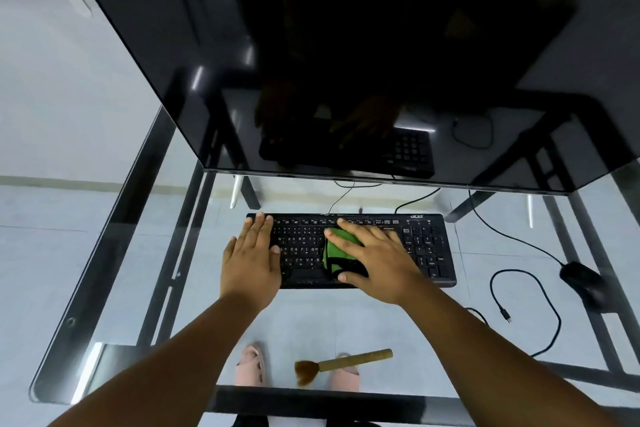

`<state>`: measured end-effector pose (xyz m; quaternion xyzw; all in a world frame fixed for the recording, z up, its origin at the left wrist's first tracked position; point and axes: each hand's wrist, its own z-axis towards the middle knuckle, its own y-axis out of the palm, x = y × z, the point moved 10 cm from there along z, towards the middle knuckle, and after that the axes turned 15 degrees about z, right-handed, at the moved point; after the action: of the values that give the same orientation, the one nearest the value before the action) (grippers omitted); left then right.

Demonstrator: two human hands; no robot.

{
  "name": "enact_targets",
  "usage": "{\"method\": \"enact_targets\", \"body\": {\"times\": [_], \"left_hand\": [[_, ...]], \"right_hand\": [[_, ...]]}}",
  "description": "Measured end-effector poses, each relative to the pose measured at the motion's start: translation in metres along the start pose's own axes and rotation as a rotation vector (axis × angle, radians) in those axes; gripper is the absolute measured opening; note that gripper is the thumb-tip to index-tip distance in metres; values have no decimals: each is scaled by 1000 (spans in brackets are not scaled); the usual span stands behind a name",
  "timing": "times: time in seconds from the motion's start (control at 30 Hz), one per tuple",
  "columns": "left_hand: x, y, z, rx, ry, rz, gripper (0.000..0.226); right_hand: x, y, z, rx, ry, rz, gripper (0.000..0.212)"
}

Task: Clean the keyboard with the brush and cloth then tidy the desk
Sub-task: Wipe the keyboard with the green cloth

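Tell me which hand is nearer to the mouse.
Right. The right hand presses the green cloth mid-keyboard, on the mouse's side; the left hand rests flat on the keyboard's far left end.

The black keyboard (429, 246) carries the brand name "acer" in pale letters at its top right corner. Its keys bear white letters and numbers; a few, such as D, F and G, can be read, while the rest are too small.
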<state>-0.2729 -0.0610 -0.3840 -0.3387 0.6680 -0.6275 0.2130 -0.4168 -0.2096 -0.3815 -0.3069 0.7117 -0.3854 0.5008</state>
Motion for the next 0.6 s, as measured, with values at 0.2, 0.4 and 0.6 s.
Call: {"method": "enact_targets", "body": {"times": [0.2, 0.4, 0.6], "left_hand": [[-25, 7, -8, -46, -5, 17, 66], [-39, 16, -14, -102, 36, 73, 75], [-45, 20, -14, -139, 144, 132, 80]], "right_hand": [[-5, 2, 1, 193, 39, -61, 67], [-3, -26, 12, 548, 188, 311, 51], [-30, -11, 52, 347, 240, 128, 51]]}}
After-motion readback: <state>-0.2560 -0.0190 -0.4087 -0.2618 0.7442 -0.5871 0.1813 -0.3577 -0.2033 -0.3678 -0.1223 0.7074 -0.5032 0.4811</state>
